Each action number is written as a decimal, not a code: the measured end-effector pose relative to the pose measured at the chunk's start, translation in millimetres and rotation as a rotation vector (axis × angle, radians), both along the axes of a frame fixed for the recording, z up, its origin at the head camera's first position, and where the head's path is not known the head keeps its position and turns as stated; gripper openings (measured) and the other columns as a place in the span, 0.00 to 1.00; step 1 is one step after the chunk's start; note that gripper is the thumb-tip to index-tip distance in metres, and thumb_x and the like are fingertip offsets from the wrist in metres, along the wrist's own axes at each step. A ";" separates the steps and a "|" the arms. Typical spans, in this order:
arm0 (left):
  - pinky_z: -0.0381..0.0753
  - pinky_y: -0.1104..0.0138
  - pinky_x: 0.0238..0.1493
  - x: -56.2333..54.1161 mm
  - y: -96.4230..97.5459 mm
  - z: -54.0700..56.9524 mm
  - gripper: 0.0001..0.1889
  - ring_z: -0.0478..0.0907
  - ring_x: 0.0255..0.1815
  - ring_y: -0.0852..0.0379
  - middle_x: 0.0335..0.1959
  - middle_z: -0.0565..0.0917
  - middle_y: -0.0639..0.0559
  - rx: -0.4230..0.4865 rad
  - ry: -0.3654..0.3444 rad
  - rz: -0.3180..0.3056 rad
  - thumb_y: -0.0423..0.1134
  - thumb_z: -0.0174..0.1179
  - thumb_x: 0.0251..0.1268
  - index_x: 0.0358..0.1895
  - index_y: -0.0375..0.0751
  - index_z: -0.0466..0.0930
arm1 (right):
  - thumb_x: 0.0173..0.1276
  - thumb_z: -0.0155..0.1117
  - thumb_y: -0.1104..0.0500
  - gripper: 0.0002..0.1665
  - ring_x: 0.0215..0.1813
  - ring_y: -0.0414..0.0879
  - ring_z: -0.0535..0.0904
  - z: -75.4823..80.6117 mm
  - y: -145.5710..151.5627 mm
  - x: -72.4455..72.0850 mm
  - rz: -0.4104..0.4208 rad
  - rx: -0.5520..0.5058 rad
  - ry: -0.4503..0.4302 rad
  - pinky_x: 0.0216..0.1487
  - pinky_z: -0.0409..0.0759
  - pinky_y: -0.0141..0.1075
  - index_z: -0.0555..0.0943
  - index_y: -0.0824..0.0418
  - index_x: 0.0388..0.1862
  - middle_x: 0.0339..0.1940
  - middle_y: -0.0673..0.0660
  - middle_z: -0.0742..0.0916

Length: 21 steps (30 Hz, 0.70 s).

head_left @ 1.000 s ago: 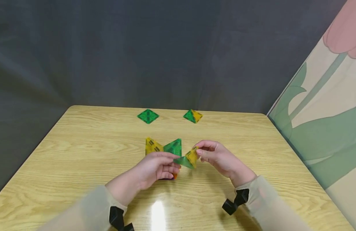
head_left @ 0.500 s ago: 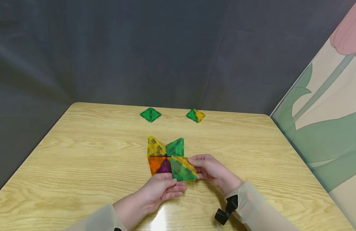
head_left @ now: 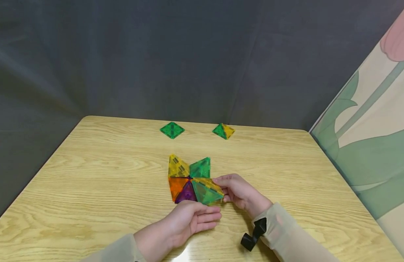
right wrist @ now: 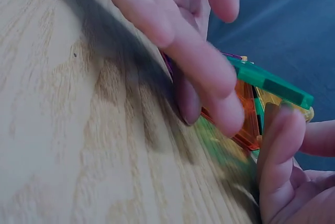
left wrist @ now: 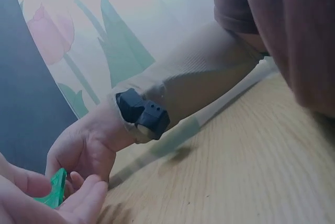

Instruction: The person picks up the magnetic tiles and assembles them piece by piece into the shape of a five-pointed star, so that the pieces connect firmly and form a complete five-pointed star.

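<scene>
A cluster of translucent magnetic tiles lies mid-table, with a yellow tile (head_left: pixel 176 167), a green tile (head_left: pixel 202 168), an orange tile (head_left: pixel 177 186) and a purple tile (head_left: pixel 186 193). At its lower right sits a tilted, joined yellow-and-green magnetic tile pair (head_left: pixel 206 191). My right hand (head_left: pixel 239 193) pinches this pair at its right corner, thumb and fingertips on the edge. My left hand (head_left: pixel 190 223) is just in front of the cluster, fingers straight, thumb close to the pair's lower edge. In the left wrist view, a green tile (left wrist: pixel 55 192) shows beside the thumb; contact is unclear.
Toward the table's far edge lie a green diamond of tiles (head_left: pixel 172 130) and a green-and-yellow tile piece (head_left: pixel 223 131). A dark curtain (head_left: pixel 189 62) hangs behind the wooden table (head_left: pixel 107 174); a tulip-patterned cloth (head_left: pixel 375 145) is at the right.
The yellow-and-green tile pair has come down from above the table to the cluster's lower right. My left hand has drawn toward me and straightened its fingers; my right hand followed the pair down.
</scene>
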<state>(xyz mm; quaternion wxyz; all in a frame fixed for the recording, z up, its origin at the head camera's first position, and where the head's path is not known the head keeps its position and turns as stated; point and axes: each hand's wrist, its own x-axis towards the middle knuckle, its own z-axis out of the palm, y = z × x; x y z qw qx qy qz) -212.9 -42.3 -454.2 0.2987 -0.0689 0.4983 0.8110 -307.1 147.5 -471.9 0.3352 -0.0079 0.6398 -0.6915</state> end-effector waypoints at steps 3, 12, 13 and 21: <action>0.79 0.51 0.55 -1.1 -1.3 -1.8 0.23 0.78 0.56 0.36 0.56 0.78 0.26 0.012 0.014 -0.043 0.30 0.42 0.72 0.62 0.11 0.61 | 0.76 0.56 0.59 0.13 0.21 0.37 0.81 -1.0 -0.1 -0.2 -0.003 0.008 0.008 0.19 0.75 0.24 0.83 0.67 0.39 0.25 0.53 0.87; 0.79 0.50 0.56 -2.2 -6.1 -3.0 0.24 0.77 0.58 0.36 0.59 0.76 0.27 0.006 0.033 -0.056 0.31 0.42 0.71 0.63 0.14 0.63 | 0.76 0.58 0.55 0.21 0.19 0.41 0.80 6.9 -5.9 7.4 0.071 0.141 0.144 0.20 0.79 0.30 0.80 0.75 0.51 0.22 0.57 0.85; 0.78 0.50 0.56 -2.2 -6.3 -2.9 0.24 0.77 0.58 0.36 0.60 0.75 0.27 0.008 0.035 -0.050 0.31 0.42 0.71 0.64 0.14 0.63 | 0.75 0.58 0.55 0.23 0.20 0.42 0.80 9.2 -6.0 8.9 0.091 0.141 0.153 0.20 0.80 0.31 0.78 0.76 0.54 0.22 0.57 0.85; 0.78 0.48 0.56 -1.2 -11.3 -4.6 0.23 0.76 0.59 0.36 0.58 0.76 0.26 0.020 0.018 -0.026 0.30 0.42 0.70 0.62 0.13 0.64 | 0.72 0.60 0.62 0.36 0.26 0.44 0.83 17.2 -10.1 19.2 0.104 0.021 0.095 0.29 0.84 0.33 0.60 0.79 0.71 0.25 0.60 0.85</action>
